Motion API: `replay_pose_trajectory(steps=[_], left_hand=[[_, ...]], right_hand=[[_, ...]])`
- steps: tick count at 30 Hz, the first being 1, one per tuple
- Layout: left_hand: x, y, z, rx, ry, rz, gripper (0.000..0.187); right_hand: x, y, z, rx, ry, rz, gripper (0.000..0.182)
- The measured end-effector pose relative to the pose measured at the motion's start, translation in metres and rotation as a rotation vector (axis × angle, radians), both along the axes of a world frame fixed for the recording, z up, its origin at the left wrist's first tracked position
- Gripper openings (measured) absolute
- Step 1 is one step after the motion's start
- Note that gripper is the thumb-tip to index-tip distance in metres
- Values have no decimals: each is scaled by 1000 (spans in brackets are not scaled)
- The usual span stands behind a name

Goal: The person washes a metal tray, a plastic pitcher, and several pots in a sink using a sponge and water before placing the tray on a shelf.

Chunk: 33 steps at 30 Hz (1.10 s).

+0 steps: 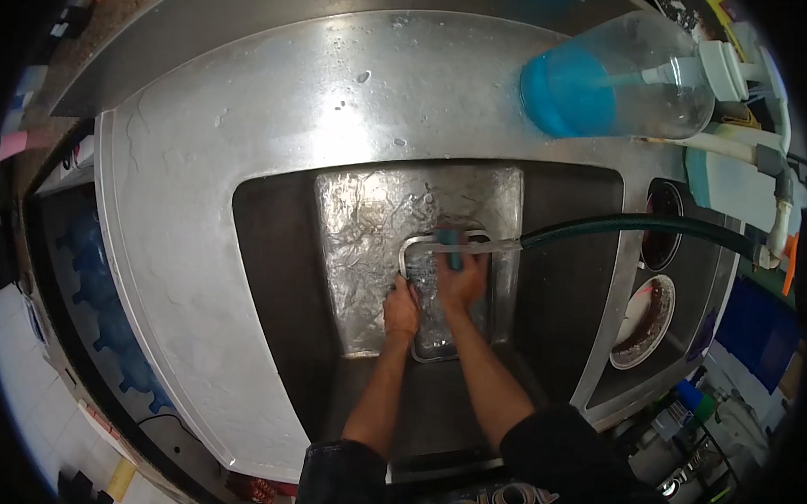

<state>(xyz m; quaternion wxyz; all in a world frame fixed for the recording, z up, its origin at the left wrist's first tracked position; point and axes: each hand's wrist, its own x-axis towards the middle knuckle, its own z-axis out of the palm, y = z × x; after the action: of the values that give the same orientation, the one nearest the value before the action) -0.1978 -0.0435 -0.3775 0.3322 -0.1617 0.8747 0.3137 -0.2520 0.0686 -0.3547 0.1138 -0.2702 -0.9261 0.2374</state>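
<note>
Inside the sink basin, a rectangular metal-rimmed container (436,351) lies over a larger wet metal tray (359,250). My left hand (401,311) is closed on the container's left edge. Within the container, near its upper end, my right hand (463,282) grips a teal sponge (449,246). A stream of water crosses above the container's upper edge from a dark green hose (636,223), whose end is just right of my right hand.
A clear pump bottle with blue liquid (569,89) lies at the sink's upper right edge. Right of the basin are two round containers, one whitish-rimmed (643,323), one dark (662,225). Steel counter (181,244) borders the left. Blue bottles (108,304) sit beyond it.
</note>
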Motion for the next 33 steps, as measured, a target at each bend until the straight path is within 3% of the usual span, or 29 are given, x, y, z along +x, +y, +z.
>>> replay_pose_trajectory(steps=[1, 3, 4, 6, 7, 9, 13, 15, 19, 21, 22, 24, 26, 28, 29, 31, 32, 33], left_hand=[[-2, 1, -4, 0, 5, 3, 36], [7, -5, -7, 4, 82, -15, 33], [10, -6, -7, 3, 78, -16, 33], [5, -2, -3, -21, 63, 6, 33], [2, -1, -2, -13, 71, 3, 33], [3, -1, 2, -8, 80, 15, 33], [-1, -1, 2, -88, 35, -55, 31], [2, -2, -5, -86, 23, -96, 30], [9, -3, -10, -99, 75, -116, 30], [3, -2, -10, -106, 35, -105, 29], [1, -3, -10, -109, 36, -105, 29], [5, -4, -11, -97, 49, -98, 28], [6, -2, -4, -87, 40, -116, 29], [-4, 0, -3, -86, 51, -112, 30], [-2, 0, -5, -85, 49, -107, 32], [6, -2, -12, -90, 74, -110, 37], [10, -3, -12, -85, 66, -114, 37], [11, -3, -12, -86, 60, -81, 39]], right_hand=[[-3, 10, -4, 0, 5, 3, 52], [-9, 23, 5, -29, -229, -398, 56], [-13, 23, 11, -29, -234, -399, 56], [-26, 27, 23, -208, -546, -97, 54], [-24, 22, 22, -203, -538, -102, 54], [-8, 6, 18, 85, -241, 524, 46], [-7, 21, 18, 2, -338, 504, 43], [1, 13, 22, -44, -213, 157, 41], [-8, 7, 26, 10, -316, 338, 42], [-28, 9, 40, -269, -510, -46, 42], [-28, 5, 36, -272, -508, -45, 42], [-21, -9, 34, -75, -335, 296, 42], [-18, 0, 29, -112, -374, 316, 41], [-13, 12, 17, -68, -294, 80, 42], [-15, 11, 19, -73, -292, 82, 42], [-15, 11, 22, -43, -372, -335, 40], [-12, 7, 18, -39, -379, -340, 40], [-12, 0, 11, -52, -349, -195, 39]])
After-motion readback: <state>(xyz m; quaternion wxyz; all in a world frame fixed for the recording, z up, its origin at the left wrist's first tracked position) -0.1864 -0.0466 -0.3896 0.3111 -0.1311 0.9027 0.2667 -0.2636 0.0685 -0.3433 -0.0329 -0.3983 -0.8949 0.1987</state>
